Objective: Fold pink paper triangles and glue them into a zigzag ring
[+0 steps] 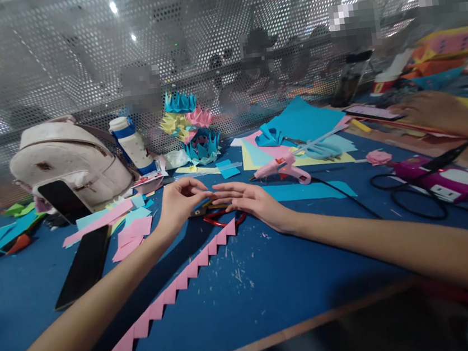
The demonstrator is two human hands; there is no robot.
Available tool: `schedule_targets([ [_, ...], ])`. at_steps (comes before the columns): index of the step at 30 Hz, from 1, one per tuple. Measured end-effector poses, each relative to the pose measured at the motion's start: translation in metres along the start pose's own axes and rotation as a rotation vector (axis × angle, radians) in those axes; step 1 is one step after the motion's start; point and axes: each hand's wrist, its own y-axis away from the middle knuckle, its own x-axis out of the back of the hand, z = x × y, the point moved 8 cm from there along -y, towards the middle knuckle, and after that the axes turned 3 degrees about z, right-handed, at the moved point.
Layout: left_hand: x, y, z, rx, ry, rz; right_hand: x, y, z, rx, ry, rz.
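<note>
My left hand [181,205] is above the middle of the table, with its thumb and fingers curled together near the tips. Anything pinched there is too small to make out. Close by on the right, my right hand [258,203] has its fingers stretched out flat, palm down, holding nothing visible. Partly under the hands lie scissors with red handles [218,220] and a small blue and yellow item [199,207], mostly hidden. A long pink paper strip with a zigzag edge [167,294] runs diagonally across the blue table towards the lower left.
A pink glue gun [280,167] rests right of my hands, its cord trailing right. Folded paper flowers [200,142], a bottle [131,145] and a white backpack [69,160] stand behind. A black phone [84,266] lies left. Another person's hand [429,111] is far right.
</note>
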Motion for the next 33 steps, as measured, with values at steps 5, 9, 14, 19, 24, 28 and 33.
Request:
schedule_targets([
  [5,0.001,0.0,0.001,0.019,-0.01,-0.009,0.0,0.0,-0.006,0.045,0.034,-0.003],
  [9,0.003,0.0,0.0,0.04,0.015,-0.016,0.005,0.0,-0.012,0.104,0.143,0.023],
  [14,0.0,0.002,0.002,0.045,0.055,-0.049,0.0,0.002,-0.021,0.216,0.395,-0.042],
  [19,-0.003,0.004,0.005,0.034,0.035,-0.045,-0.013,0.007,-0.026,0.319,0.532,-0.091],
  [24,-0.005,0.002,0.004,0.027,0.015,-0.036,-0.019,0.011,-0.027,0.353,0.596,-0.132],
  [28,-0.006,0.0,0.001,0.041,0.033,-0.038,-0.021,0.013,-0.028,0.389,0.632,-0.165],
  [33,-0.008,0.001,0.006,0.025,0.055,-0.067,-0.022,0.013,-0.027,0.42,0.645,-0.183],
])
